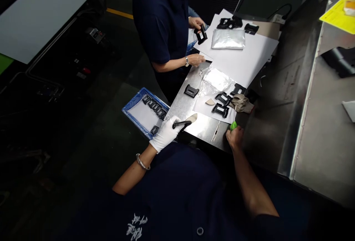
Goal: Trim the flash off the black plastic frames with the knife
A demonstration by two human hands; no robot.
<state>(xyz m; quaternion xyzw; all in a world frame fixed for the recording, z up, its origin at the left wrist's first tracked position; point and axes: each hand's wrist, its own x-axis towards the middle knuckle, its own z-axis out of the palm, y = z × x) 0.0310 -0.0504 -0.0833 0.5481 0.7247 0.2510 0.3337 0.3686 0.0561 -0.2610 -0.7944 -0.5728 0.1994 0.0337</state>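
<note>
My left hand [167, 133], in a white glove, is closed on a black part [181, 123] over the near edge of the metal table [203, 124]. A pale, rounded piece [192, 118] shows just beyond that part. My bare right hand [235, 137] grips a tool with a green handle [233, 126] at the table's right corner; its thin shaft points away from me. Between my hands lies a slim pen-like tool [215, 131]. Several black frame-shaped parts [220, 110] rest on white paper, beside a crumpled grey glove [242, 103].
Across the table a person [163, 22] holds a black part [201, 34]. Clear plastic bags [217, 79] and a wrapped packet [228, 39] lie on the table. A blue tray [133, 117] with black parts stands left. A metal ledge [307, 122] rises at the right.
</note>
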